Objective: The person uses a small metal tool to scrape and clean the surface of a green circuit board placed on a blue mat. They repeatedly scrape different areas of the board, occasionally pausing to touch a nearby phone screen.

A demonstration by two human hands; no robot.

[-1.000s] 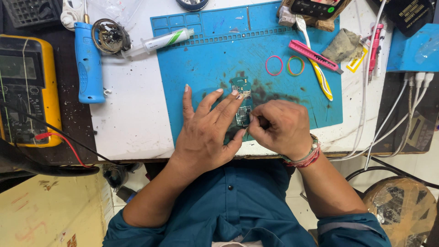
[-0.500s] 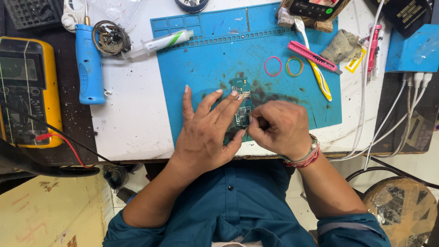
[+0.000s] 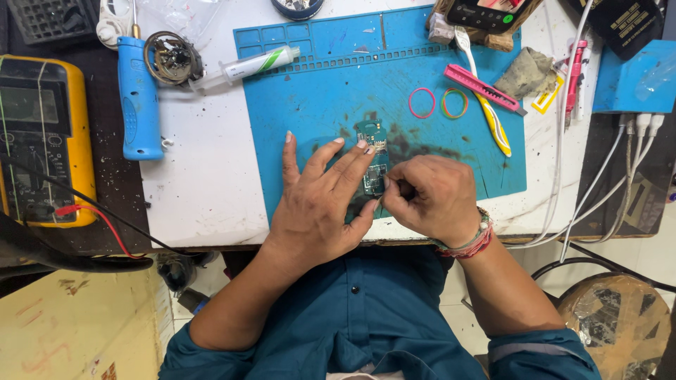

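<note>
A yellow meter (image 3: 44, 141) lies far off to the left of the fingers (image 3: 331, 158), and its grey screen (image 3: 27, 105) is a rectangle. A phone (image 3: 486, 10) with a lit screen sits up past the fingers, at the top. A small yellow label (image 3: 547, 95) lies to their right.

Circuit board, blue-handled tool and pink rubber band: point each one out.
circuit board (image 3: 372, 135), head view, on its upper end above the fingertips.
blue-handled tool (image 3: 139, 98), head view, on the middle of its handle.
pink rubber band (image 3: 411, 104), head view, on its left rim.
</note>
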